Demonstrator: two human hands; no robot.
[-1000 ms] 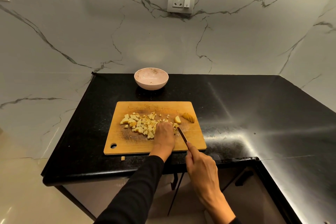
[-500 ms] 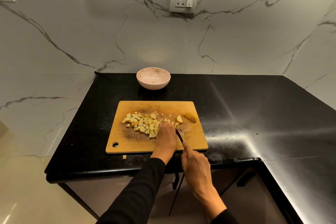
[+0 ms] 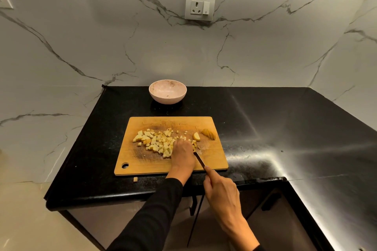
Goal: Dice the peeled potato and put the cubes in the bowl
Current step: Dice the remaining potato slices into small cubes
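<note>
Behind cutting board (image 3: 142,161), empty bowl (image 3: 167,91); stray cube (image 3: 135,179) on counter (image 3: 265,128)

The right hand (image 3: 221,191) is drawing the knife (image 3: 199,160) back toward the front edge of the cutting board (image 3: 142,161) and angling it closer to the left hand (image 3: 183,154), so that the blade now lies just beside that hand's knuckles. The left hand is creeping slightly rightward over the potato cubes (image 3: 156,141) at the pile's right end, keeping its fingers curled down on them. The head camera is tilting a little.
</note>
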